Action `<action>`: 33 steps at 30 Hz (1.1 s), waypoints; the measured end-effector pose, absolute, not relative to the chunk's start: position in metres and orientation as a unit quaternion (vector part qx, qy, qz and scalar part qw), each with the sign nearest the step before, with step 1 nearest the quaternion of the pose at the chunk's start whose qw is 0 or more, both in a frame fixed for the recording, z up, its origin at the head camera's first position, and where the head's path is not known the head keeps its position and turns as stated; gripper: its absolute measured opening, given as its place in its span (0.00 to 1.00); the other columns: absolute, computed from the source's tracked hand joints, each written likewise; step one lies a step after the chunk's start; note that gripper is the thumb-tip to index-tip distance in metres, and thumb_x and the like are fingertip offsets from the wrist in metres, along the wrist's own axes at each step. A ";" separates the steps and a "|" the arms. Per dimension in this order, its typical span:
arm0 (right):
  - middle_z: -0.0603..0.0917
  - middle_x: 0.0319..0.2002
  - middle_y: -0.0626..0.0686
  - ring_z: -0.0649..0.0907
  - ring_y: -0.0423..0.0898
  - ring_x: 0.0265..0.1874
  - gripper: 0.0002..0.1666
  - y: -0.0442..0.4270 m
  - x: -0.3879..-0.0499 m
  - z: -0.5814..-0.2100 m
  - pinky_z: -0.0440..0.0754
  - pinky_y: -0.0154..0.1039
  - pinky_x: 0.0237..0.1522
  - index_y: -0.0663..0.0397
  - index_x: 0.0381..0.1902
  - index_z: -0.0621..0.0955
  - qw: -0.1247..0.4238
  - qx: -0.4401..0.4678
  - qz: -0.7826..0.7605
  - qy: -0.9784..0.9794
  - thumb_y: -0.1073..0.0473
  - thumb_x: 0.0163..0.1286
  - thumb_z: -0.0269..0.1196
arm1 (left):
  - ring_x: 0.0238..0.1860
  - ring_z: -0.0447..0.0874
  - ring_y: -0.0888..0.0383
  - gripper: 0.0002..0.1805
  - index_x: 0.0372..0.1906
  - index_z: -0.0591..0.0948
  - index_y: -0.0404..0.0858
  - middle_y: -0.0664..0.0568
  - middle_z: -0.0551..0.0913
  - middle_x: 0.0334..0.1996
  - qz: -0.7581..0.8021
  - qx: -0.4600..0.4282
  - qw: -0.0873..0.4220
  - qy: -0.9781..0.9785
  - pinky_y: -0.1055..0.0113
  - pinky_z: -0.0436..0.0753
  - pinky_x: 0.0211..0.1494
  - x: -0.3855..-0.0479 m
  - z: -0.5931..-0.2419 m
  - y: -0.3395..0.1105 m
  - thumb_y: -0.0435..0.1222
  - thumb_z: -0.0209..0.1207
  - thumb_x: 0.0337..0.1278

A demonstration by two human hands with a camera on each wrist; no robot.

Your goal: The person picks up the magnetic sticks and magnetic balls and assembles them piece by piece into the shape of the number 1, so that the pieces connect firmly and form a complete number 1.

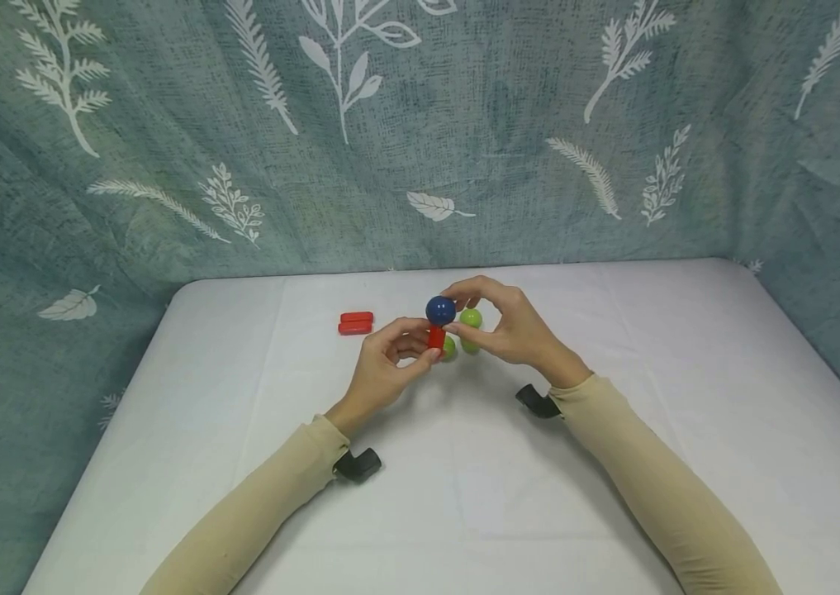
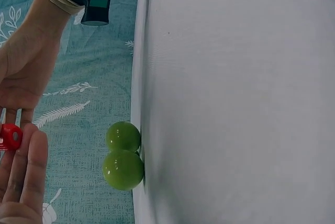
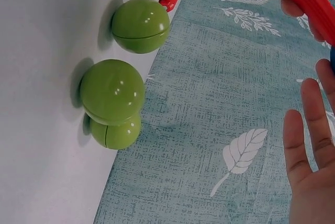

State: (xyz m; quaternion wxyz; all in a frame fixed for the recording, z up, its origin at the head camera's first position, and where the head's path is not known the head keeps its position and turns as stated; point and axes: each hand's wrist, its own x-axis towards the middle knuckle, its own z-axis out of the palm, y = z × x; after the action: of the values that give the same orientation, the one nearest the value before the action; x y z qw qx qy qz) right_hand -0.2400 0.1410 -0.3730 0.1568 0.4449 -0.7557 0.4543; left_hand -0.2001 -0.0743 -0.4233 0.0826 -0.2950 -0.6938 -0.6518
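A red bar is pinched upright by the left hand, thumb in front. At its top end is a dark blue ball, which the right hand holds between thumb and fingers. In the left wrist view the left hand shows at the left edge with the red bar's end. The right wrist view has the red bar at upper right, the ball cut off at the edge, and the right hand with several fingers extended.
Three green balls sit on the white table just behind and below the hands. Two red bars lie side by side to the left of the left hand. A patterned teal cloth hangs behind the table.
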 end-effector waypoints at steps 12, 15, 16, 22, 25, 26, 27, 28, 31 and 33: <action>0.85 0.46 0.56 0.81 0.43 0.38 0.28 0.138 -0.238 -0.373 0.78 0.34 0.44 0.60 0.52 0.78 0.158 0.449 0.460 -0.749 0.73 0.52 0.73 | 0.38 0.86 0.58 0.20 0.52 0.77 0.25 0.33 0.82 0.41 -0.670 -0.312 0.094 -0.667 0.68 0.86 0.45 -0.198 -0.424 -0.071 0.18 0.63 0.51; 0.85 0.46 0.55 0.81 0.41 0.37 0.29 0.137 -0.236 -0.372 0.78 0.36 0.44 0.59 0.52 0.78 0.158 0.446 0.463 -0.750 0.72 0.52 0.73 | 0.39 0.86 0.60 0.19 0.52 0.77 0.25 0.33 0.81 0.41 -0.673 -0.317 0.098 -0.661 0.67 0.86 0.45 -0.196 -0.424 -0.071 0.19 0.63 0.52; 0.85 0.46 0.55 0.81 0.41 0.37 0.28 0.137 -0.235 -0.372 0.79 0.37 0.43 0.59 0.52 0.78 0.159 0.445 0.463 -0.750 0.73 0.52 0.73 | 0.39 0.86 0.60 0.19 0.52 0.77 0.26 0.33 0.81 0.41 -0.673 -0.317 0.100 -0.661 0.67 0.86 0.45 -0.195 -0.423 -0.070 0.19 0.63 0.53; 0.85 0.45 0.56 0.82 0.41 0.36 0.29 0.137 -0.233 -0.372 0.79 0.37 0.43 0.60 0.52 0.78 0.158 0.444 0.468 -0.747 0.74 0.51 0.73 | 0.39 0.86 0.60 0.19 0.51 0.77 0.25 0.33 0.81 0.42 -0.674 -0.313 0.101 -0.661 0.67 0.86 0.45 -0.192 -0.422 -0.070 0.19 0.63 0.53; 0.85 0.45 0.56 0.82 0.42 0.36 0.29 0.137 -0.233 -0.372 0.79 0.37 0.44 0.60 0.52 0.78 0.157 0.446 0.469 -0.746 0.74 0.51 0.73 | 0.39 0.85 0.60 0.19 0.51 0.77 0.25 0.33 0.81 0.42 -0.675 -0.310 0.100 -0.662 0.68 0.86 0.46 -0.191 -0.421 -0.070 0.19 0.63 0.52; 0.85 0.45 0.56 0.82 0.41 0.37 0.29 0.138 -0.233 -0.372 0.80 0.38 0.43 0.60 0.52 0.78 0.156 0.446 0.469 -0.746 0.73 0.51 0.73 | 0.39 0.85 0.60 0.19 0.51 0.77 0.25 0.33 0.81 0.42 -0.674 -0.310 0.101 -0.663 0.68 0.86 0.46 -0.191 -0.421 -0.070 0.19 0.63 0.52; 0.85 0.46 0.55 0.82 0.41 0.37 0.29 0.138 -0.233 -0.371 0.80 0.39 0.43 0.60 0.52 0.78 0.157 0.446 0.468 -0.747 0.73 0.51 0.73 | 0.39 0.85 0.59 0.19 0.51 0.77 0.25 0.33 0.81 0.42 -0.674 -0.311 0.101 -0.663 0.68 0.85 0.46 -0.191 -0.421 -0.070 0.19 0.63 0.52; 0.85 0.46 0.55 0.82 0.41 0.37 0.29 0.138 -0.233 -0.371 0.80 0.39 0.43 0.60 0.52 0.78 0.156 0.447 0.469 -0.746 0.73 0.52 0.73 | 0.40 0.85 0.59 0.19 0.52 0.77 0.25 0.33 0.81 0.42 -0.673 -0.312 0.102 -0.662 0.68 0.85 0.46 -0.191 -0.421 -0.070 0.19 0.63 0.52; 0.85 0.46 0.56 0.81 0.41 0.37 0.29 0.137 -0.233 -0.371 0.80 0.42 0.42 0.60 0.52 0.77 0.156 0.450 0.472 -0.742 0.74 0.52 0.73 | 0.40 0.85 0.59 0.20 0.52 0.77 0.25 0.33 0.81 0.43 -0.673 -0.316 0.104 -0.660 0.68 0.85 0.46 -0.192 -0.422 -0.070 0.18 0.63 0.52; 0.85 0.46 0.56 0.81 0.41 0.37 0.30 0.137 -0.232 -0.371 0.80 0.41 0.42 0.61 0.53 0.77 0.157 0.454 0.473 -0.739 0.74 0.51 0.73 | 0.40 0.85 0.59 0.20 0.52 0.77 0.25 0.33 0.81 0.43 -0.674 -0.319 0.107 -0.658 0.68 0.86 0.46 -0.192 -0.423 -0.070 0.18 0.63 0.51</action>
State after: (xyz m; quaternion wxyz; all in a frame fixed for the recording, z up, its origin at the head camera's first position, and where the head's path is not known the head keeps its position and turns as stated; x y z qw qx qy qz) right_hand -0.2324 0.1368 -0.3707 0.1567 0.4537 -0.7390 0.4727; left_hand -0.1922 -0.0697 -0.4235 0.1070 -0.3185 -0.6579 -0.6739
